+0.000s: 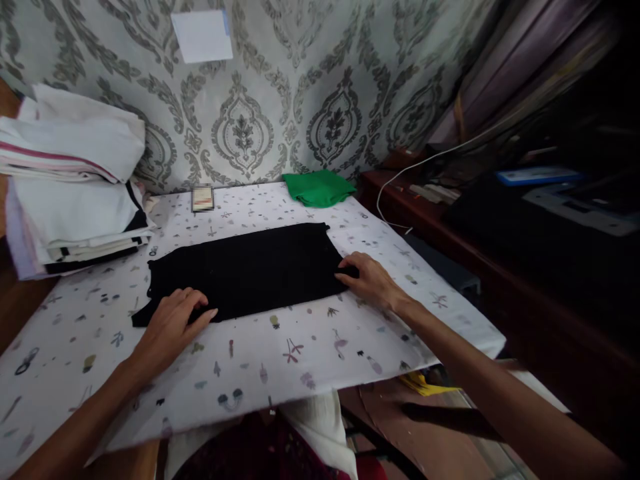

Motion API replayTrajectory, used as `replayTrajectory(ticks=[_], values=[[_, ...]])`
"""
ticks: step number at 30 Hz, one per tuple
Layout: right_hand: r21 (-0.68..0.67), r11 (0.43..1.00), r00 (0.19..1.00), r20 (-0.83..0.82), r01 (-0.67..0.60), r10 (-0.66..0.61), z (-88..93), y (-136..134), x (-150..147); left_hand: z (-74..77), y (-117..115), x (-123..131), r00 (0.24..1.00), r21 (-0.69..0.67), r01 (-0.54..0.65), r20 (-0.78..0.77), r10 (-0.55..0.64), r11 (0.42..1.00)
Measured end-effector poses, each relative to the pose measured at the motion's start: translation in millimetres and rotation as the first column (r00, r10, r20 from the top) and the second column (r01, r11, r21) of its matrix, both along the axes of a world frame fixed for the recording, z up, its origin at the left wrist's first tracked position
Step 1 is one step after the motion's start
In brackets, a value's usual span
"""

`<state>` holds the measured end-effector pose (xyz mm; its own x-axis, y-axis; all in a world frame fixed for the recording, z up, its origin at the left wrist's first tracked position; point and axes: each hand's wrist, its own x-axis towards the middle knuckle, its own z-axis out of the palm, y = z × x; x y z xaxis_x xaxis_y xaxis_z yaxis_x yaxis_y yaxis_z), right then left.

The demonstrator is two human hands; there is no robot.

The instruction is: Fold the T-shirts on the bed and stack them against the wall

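A black cloth (265, 273) is laid out flat on the counter (300, 373), in the middle of its white surface, which is printed with small plant-like motifs. The cloth is plain and matt, long and roughly rectangular, set slightly aslant, with uneven short edges and a pointed corner at the near left. Its near edge is partly covered at the left by the left hand (175, 323), which is rested on the fabric with fingers bent and thumb held apart from them. At the right end, the fingers and thumb of the right hand (369, 277) are brought close together over the edge; whether fabric is pinched between them cannot be told.

Beyond the cloth, a folded green cloth (320, 189) is placed near the patterned wall (290, 87). The left side of the counter is taken up by a tall stack of folded fabrics (85, 200), mostly white, with dark and reddish bands. A white cable (430, 157) is trailed down from the right, its end near the counter's right edge.

Print is borne by a small dark-edged rectangular item (203, 200) at the back, but it is too blurred to be read. Above, a pale sheet (203, 37) is fixed to the wall, with no legible writing.
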<state>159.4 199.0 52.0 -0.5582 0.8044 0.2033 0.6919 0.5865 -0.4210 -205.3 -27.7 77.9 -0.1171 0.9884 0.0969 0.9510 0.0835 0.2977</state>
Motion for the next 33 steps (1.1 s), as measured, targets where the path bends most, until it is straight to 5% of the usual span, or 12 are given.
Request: replayTrajectory(ticks=[5, 11, 17, 21, 26, 33], values=[[-0.065, 0.998, 0.988, -0.151, 0.020, -0.030, 4.2, -2.3, -6.2, 0.8, 10.7, 6.2, 0.999, 0.009, 0.023, 0.026, -0.024, 1.000], [-0.113, 0.993, 0.957, -0.281, 0.034, -0.065, 7.5, -0.1, -15.8, 4.9, 10.3, 6.6, 0.994, 0.023, -0.102, 0.039, 0.101, 0.995], [-0.047, 0.985, 0.968, -0.180, 0.167, -0.173, -1.9, 5.9, -18.3, 4.8, 12.3, 8.0, 0.984, 0.089, -0.007, -0.174, 0.022, 0.996], [-0.037, 0.981, 0.961, -0.197, 0.191, -0.194, -6.5, 5.1, -14.2, 4.7, 21.9, 15.7, 0.980, 0.171, 0.121, -0.175, -0.091, 0.978], [0.006, 0.974, 0.946, -0.241, 0.224, -0.217, -12.9, 5.0, -8.7, -13.5, 40.9, 28.1, 0.942, 0.030, 0.312, -0.141, -0.305, 0.950], [0.037, 0.960, 0.934, -0.245, 0.278, -0.261, -15.2, 6.6, 4.4, -27.6, 44.4, 27.0, 0.934, -0.047, 0.332, -0.121, -0.336, 0.942]])
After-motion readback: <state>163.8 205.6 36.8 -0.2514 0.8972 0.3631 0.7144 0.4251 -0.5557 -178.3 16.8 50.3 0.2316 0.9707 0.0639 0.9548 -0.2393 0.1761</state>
